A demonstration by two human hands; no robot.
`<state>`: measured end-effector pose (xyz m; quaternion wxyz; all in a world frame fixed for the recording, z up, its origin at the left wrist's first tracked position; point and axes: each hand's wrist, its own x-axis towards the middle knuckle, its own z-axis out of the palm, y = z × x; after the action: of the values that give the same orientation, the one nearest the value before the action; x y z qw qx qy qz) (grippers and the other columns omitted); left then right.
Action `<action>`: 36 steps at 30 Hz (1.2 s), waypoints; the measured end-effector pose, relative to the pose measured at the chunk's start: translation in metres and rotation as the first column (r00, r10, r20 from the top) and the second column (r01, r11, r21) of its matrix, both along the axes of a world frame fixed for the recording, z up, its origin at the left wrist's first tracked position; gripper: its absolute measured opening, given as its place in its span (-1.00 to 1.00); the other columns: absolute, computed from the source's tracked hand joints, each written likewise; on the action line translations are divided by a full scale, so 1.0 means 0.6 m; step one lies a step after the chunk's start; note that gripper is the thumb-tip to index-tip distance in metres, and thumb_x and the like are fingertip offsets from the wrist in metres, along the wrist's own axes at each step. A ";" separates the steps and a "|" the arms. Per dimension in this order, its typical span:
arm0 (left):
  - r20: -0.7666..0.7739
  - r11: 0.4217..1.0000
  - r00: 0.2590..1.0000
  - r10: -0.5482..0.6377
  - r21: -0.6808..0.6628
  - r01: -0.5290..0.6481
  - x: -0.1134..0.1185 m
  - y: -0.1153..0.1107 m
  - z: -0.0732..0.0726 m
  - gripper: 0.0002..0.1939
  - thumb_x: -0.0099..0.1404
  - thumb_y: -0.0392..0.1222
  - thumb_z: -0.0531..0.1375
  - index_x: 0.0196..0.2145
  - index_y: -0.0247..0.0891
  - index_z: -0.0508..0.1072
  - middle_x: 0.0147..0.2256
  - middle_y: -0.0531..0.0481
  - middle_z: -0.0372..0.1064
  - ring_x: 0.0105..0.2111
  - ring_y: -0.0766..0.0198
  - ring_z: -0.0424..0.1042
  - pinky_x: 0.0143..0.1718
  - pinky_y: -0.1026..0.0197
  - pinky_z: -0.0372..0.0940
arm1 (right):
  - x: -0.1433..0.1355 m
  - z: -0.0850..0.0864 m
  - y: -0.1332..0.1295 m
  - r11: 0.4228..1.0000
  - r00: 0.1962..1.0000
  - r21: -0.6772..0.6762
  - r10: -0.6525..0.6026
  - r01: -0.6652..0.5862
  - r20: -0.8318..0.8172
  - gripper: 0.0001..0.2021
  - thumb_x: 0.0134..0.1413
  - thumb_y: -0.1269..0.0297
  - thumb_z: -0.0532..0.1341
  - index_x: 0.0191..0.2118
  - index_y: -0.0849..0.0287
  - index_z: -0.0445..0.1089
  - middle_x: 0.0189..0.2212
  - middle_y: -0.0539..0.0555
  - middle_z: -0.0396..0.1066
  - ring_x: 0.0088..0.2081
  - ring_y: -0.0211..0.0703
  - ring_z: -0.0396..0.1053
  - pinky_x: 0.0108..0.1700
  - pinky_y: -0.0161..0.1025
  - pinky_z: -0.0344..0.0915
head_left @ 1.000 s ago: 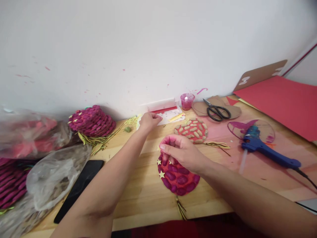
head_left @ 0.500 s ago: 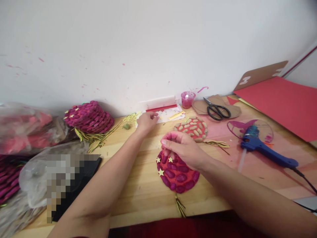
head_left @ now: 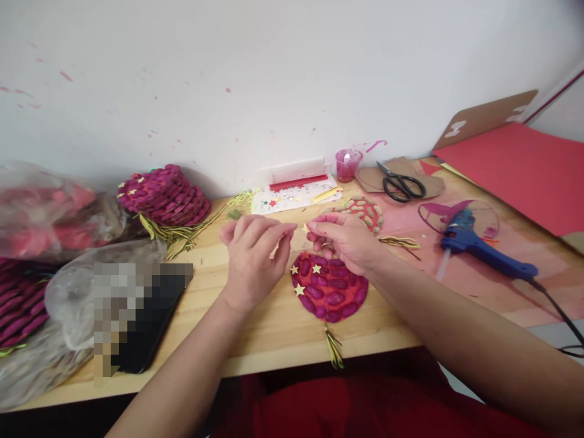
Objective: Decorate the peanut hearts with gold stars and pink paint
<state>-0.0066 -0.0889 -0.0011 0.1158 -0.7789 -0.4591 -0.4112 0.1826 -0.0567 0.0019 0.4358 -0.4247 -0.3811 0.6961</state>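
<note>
A small pale-yellow star (head_left: 305, 228) is pinched between the thumb and fingers of my right hand (head_left: 344, 237). Just left of it, my left hand (head_left: 258, 255) has its thumb and fingers drawn together; whatever it may hold is hidden. Below both hands lies a round red disc covered in magenta-painted peanuts (head_left: 335, 298), with pale-yellow stars at its left edge and a yellow-green yarn tassel (head_left: 334, 350) at its bottom. Behind my right hand, a second disc carries unpainted peanuts (head_left: 367, 213), partly covered. Loose small stars (head_left: 274, 203) lie on a white sheet (head_left: 298, 204) near the wall.
A blue glue gun (head_left: 488, 249) with a cord lies right, near black scissors (head_left: 401, 185) and a pink cup (head_left: 348, 165). Red card (head_left: 515, 176) is at far right. Stacked magenta discs (head_left: 166, 201), plastic bags (head_left: 68, 304) and a black phone-like slab (head_left: 152, 322) are left.
My left hand has come back from the white sheet to beside my right hand. My right hand has risen slightly off the disc, and a star now shows at its fingertips.
</note>
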 end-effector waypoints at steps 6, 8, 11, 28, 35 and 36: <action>-0.077 0.997 0.995 -0.060 0.050 0.064 -0.012 0.004 -0.032 -0.79 0.35 -0.22 0.33 -0.09 0.05 0.64 -0.23 0.00 0.61 -0.10 0.04 0.47 0.02 -0.06 0.08 | -0.005 -0.003 0.001 0.999 0.999 -0.041 0.016 -0.015 0.028 -0.82 -0.07 0.38 0.44 -0.51 0.22 0.42 -0.60 -0.03 0.43 -0.64 -0.38 0.32 -0.72 -0.47 0.03; -0.068 0.995 0.994 -0.088 0.040 0.091 -0.011 0.004 -0.032 -0.81 0.35 -0.21 0.34 -0.11 0.04 0.64 -0.24 0.00 0.61 -0.11 0.04 0.47 0.00 -0.05 0.09 | -0.006 -0.002 -0.001 0.998 0.999 -0.051 0.025 -0.023 0.028 -0.82 -0.07 0.39 0.43 -0.51 0.22 0.41 -0.60 -0.03 0.42 -0.64 -0.39 0.31 -0.72 -0.47 0.00; 0.050 0.999 0.997 -0.051 0.001 0.051 -0.005 0.003 -0.026 -0.89 0.31 -0.20 0.35 -0.21 -0.02 0.66 -0.30 -0.01 0.60 -0.14 0.05 0.47 0.02 -0.06 0.09 | -0.007 -0.001 -0.003 0.999 0.999 -0.040 0.023 -0.021 0.040 -0.80 -0.09 0.39 0.44 -0.52 0.21 0.40 -0.61 -0.03 0.42 -0.64 -0.38 0.31 -0.72 -0.47 -0.01; 0.752 0.636 0.625 0.208 -0.589 0.499 0.005 0.014 -0.023 -0.79 0.11 -0.05 0.46 -0.40 -0.23 0.63 -0.40 -0.01 0.55 -0.44 0.29 0.38 -0.34 0.24 0.24 | -0.010 0.003 -0.017 0.975 0.960 0.222 -0.041 -0.022 0.278 -0.84 0.03 0.31 0.38 -0.47 0.16 0.41 -0.65 -0.10 0.40 -0.68 -0.43 0.21 -0.61 -0.39 0.11; 0.782 0.608 0.579 0.231 -0.581 0.542 0.005 0.017 -0.022 -0.80 0.10 -0.06 0.46 -0.43 -0.23 0.62 -0.45 0.02 0.51 -0.48 0.34 0.31 -0.42 0.27 0.19 | -0.008 0.003 -0.016 0.975 0.965 0.220 -0.026 -0.034 0.262 -0.83 0.07 0.28 0.39 -0.44 0.18 0.43 -0.60 -0.08 0.42 -0.67 -0.44 0.24 -0.65 -0.43 0.12; 0.790 0.608 0.567 0.234 -0.574 0.549 0.005 0.018 -0.023 -0.80 0.10 -0.06 0.46 -0.43 -0.23 0.62 -0.45 0.02 0.51 -0.47 0.34 0.31 -0.42 0.27 0.19 | -0.007 0.002 -0.013 0.975 0.968 0.222 -0.026 -0.031 0.249 -0.82 0.06 0.24 0.41 -0.43 0.18 0.44 -0.58 -0.07 0.44 -0.66 -0.43 0.26 -0.66 -0.43 0.13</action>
<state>-0.0035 -0.0783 -0.0146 -0.4963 -0.5123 -0.5054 -0.4856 0.1781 -0.0645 0.0031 0.4285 -0.4567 -0.5096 0.5901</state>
